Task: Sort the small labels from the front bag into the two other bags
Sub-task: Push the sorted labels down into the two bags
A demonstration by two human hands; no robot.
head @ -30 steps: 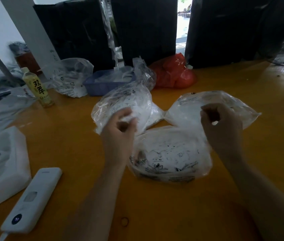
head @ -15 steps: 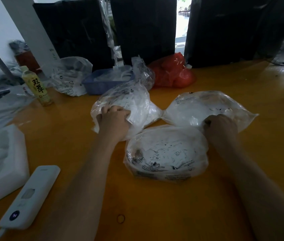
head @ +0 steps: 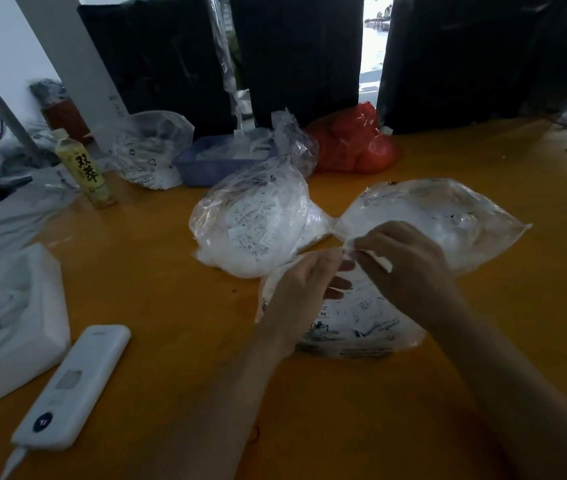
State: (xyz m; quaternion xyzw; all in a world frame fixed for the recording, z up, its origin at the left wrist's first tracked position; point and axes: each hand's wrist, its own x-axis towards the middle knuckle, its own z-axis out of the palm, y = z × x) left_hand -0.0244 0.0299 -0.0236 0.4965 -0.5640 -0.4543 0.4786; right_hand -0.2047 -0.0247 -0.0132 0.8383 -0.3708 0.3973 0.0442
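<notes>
Head view: my left hand (head: 304, 289) and right hand (head: 401, 261) meet above the front bag (head: 355, 327), fingers pinching small labels (head: 348, 251) between them. The left bag (head: 254, 226) lies beyond my left fingers, the right bag (head: 448, 216) just behind my right.

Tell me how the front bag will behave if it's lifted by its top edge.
The front bag would likely sag and fold, since its thin clear film is already crumpled. It is probably light for its bulk, as it seems to hold only small paper labels. The film looks glossy, so it may slip through the fingers.
</notes>
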